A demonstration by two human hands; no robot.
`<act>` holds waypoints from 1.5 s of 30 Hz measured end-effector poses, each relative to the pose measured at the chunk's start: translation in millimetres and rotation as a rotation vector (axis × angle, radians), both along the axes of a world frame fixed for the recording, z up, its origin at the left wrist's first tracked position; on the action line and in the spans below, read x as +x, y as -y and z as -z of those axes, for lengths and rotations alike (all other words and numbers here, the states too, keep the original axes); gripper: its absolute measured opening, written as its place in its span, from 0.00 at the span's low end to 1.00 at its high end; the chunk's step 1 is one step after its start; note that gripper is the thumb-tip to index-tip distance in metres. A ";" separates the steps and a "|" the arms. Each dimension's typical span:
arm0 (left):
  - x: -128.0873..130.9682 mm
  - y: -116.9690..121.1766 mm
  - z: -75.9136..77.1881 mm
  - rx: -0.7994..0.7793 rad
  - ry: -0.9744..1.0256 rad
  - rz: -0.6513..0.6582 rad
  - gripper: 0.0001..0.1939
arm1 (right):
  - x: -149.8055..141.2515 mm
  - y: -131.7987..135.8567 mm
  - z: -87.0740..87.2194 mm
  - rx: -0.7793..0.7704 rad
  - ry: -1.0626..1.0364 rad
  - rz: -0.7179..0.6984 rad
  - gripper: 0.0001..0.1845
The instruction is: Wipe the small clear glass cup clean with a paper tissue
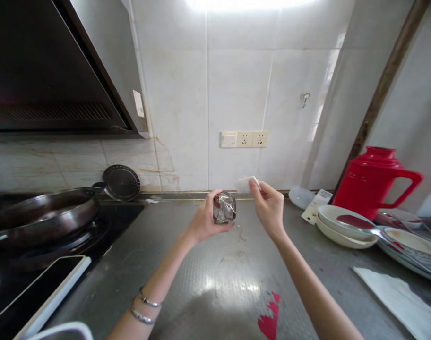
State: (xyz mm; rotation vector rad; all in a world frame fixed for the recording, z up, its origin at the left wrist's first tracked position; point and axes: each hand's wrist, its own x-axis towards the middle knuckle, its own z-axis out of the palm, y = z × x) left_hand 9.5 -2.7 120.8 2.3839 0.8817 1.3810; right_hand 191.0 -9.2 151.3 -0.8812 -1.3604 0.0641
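My left hand (207,218), wearing two silver bracelets at the wrist, is wrapped round a smoky, see-through glass (225,208). Its round end faces me, and crumpled-looking glints show in it. Just to the right, my right hand (269,208) pinches a small white piece (246,183) that looks like paper or tissue, held apart from the glass. Both hands are raised over the metal counter (201,278). A ragged-edged red patch (270,321) lies on the counter below them.
At left, a steel pan (56,212) sits on the black stove, with a phone-like white-edged slab (48,297) nearer me. On the right are a red thermos jug (366,182), stacked bowls (343,231) with a spoon, and a white sheet (400,297). Wall sockets (252,139) are behind.
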 end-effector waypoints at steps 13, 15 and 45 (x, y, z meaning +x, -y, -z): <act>0.2 -2.7 0.8 -0.013 0.020 -0.016 0.45 | -13.3 18.4 -1.6 0.121 0.429 -0.244 0.15; -1.1 -3.3 -0.3 -0.023 0.019 -0.026 0.46 | -13.9 21.6 -2.9 0.154 0.450 -0.268 0.16; 3.0 2.8 -7.2 -0.004 -0.053 -0.048 0.42 | -17.3 18.4 1.2 0.251 0.528 -0.244 0.17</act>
